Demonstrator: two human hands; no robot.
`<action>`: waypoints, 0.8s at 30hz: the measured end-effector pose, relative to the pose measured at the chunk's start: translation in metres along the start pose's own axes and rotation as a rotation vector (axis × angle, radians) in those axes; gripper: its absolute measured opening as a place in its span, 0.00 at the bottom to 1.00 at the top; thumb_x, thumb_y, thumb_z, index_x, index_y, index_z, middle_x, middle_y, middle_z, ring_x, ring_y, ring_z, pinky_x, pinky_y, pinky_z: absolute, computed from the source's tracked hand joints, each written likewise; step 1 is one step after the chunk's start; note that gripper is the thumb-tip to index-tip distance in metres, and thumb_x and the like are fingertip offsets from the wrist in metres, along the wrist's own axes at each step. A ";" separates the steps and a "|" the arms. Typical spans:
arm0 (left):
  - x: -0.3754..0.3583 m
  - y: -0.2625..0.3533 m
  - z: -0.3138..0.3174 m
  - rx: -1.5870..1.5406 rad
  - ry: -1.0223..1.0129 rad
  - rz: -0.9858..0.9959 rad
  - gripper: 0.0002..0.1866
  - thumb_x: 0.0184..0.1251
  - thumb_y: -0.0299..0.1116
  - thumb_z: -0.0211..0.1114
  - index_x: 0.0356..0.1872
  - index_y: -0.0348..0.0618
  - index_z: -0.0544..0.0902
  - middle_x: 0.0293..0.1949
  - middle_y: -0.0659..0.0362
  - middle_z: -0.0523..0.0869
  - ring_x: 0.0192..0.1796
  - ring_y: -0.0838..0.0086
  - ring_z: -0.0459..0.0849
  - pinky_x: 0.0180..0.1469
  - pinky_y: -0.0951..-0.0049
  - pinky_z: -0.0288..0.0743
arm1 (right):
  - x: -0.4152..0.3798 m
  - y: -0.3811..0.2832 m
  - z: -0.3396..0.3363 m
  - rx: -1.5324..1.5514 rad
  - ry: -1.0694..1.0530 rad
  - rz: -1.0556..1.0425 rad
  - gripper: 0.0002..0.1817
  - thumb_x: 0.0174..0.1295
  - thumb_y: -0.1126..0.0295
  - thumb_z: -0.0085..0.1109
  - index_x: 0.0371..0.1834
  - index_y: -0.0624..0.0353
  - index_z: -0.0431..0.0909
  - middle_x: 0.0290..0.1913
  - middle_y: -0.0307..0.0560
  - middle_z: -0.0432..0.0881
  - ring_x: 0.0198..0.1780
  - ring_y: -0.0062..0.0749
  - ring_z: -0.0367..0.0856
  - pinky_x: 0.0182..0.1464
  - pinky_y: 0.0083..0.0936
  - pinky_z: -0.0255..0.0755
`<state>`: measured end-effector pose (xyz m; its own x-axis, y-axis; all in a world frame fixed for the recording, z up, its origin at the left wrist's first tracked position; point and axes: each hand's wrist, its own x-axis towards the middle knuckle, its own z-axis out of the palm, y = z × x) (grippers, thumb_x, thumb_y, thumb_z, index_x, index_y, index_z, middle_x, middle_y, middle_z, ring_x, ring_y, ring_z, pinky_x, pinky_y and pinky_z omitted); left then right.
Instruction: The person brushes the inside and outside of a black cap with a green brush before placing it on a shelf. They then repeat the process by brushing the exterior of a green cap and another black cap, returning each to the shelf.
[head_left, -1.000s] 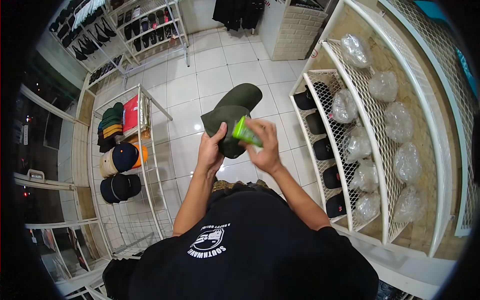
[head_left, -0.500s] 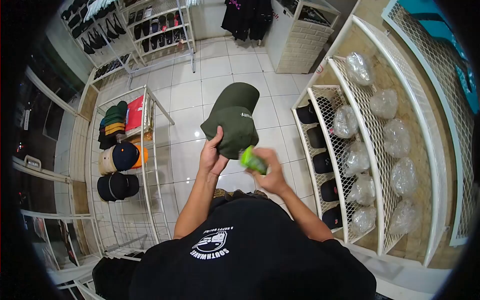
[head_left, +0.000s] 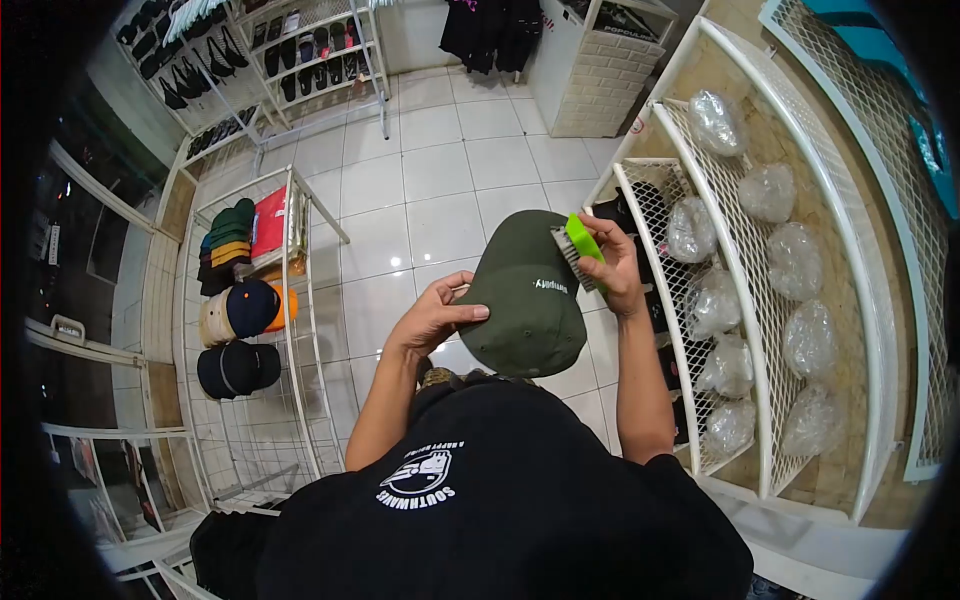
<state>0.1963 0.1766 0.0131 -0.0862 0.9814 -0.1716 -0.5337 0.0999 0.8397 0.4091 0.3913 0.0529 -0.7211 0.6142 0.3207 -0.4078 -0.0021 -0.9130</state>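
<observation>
A dark green baseball cap [head_left: 525, 325] with small white lettering on its front is held up before my chest. My left hand [head_left: 432, 318] grips its left edge, with the thumb on top and the other fingers partly hidden behind it. In my right hand [head_left: 618, 270] is a bright green scrub brush [head_left: 582, 243] with pale bristles. The bristles face the right side of the cap's brim and appear to touch it.
To the left, a white wire rack [head_left: 290, 330] carries folded garments and several caps [head_left: 240, 311]. On the right, white mesh shelves [head_left: 745, 330] hold several plastic-wrapped bundles [head_left: 797, 262], with dark caps lower down. A brick-patterned counter [head_left: 605, 90] stands at the back on the tiled floor [head_left: 440, 140].
The cap has moved right and toward me, and its lettering now faces up more. My right hand with the brush has risen from the cap's lower edge to beside the brim.
</observation>
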 end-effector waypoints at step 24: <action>0.005 -0.010 0.030 -0.022 0.052 0.051 0.22 0.86 0.41 0.55 0.70 0.37 0.75 0.56 0.60 0.87 0.54 0.78 0.86 0.59 0.75 0.81 | 0.001 0.021 0.039 -0.860 0.154 -0.203 0.30 0.52 0.69 0.79 0.62 0.52 0.84 0.54 0.51 0.83 0.59 0.50 0.79 0.65 0.43 0.70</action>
<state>0.2266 0.1852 0.0195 -0.1572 0.9752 -0.1559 -0.5462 0.0457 0.8364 0.3786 0.3610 0.0441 -0.5723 0.6377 0.5155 0.0862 0.6720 -0.7355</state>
